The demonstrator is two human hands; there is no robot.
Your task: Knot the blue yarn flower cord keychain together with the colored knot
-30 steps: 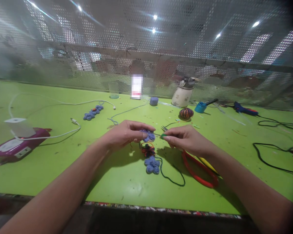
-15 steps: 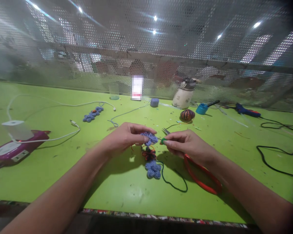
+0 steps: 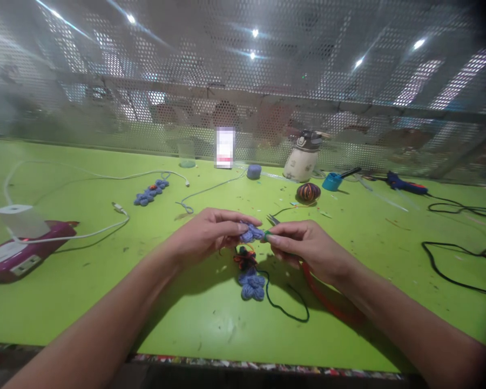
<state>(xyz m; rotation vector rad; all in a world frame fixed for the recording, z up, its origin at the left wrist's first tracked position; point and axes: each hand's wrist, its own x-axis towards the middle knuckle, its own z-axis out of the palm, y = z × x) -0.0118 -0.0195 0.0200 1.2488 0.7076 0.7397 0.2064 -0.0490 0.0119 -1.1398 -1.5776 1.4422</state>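
Across the green table (image 3: pixel 202 329), the left hand (image 3: pixel 208 232) and right hand (image 3: pixel 308 246) nearly meet, both pinching. The lidded bottle (image 3: pixel 302 162) hides its contents; I can't tell what the clear cup (image 3: pixel 187 156) holds; a dark stick leans from the blue pot (image 3: pixel 331 182). One flower strip (image 3: pixel 150 193) looks finished. The nearer one seems part-made — a dark flower (image 3: pixel 245 259) and purple flower (image 3: pixel 251 285), loose cord (image 3: pixel 285 310) trailing. Left fingertips grip another purple bloom (image 3: pixel 251 232); right ones, a small green piece (image 3: pixel 268 236) at its edge.
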